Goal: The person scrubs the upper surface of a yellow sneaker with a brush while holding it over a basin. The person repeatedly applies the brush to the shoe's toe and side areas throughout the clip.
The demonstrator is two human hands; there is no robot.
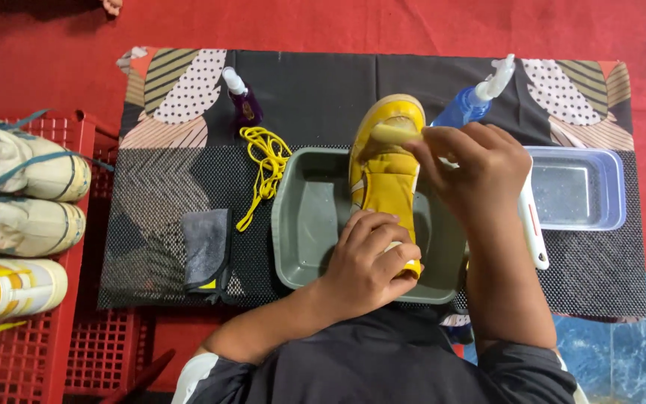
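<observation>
Yellow shoe [388, 172] sits in the grey tub [300, 224], mid-mat, long axis running straight away from the person, toe at the far end. Left hand [368, 265] clamps the heel end, grip wrapped over it, fingers curled on top; forearm comes in from lower left. Right hand [476, 172] is at the toe end, grip closed on a pale brush [395, 133] whose head lies on the toe cap; wrist bent inward, forearm rising from lower right along the tub's right edge. So the shoe lies left of the right hand, toe closest to it.

Outward: blue spray bottle [471, 101] just behind the right hand, clear tray [577, 187] right of it. Yellow laces [265, 168] and purple bottle [243, 101] left of the tub, grey cloth [207, 247] nearer. Red crate [61, 344] with shoes far left.
</observation>
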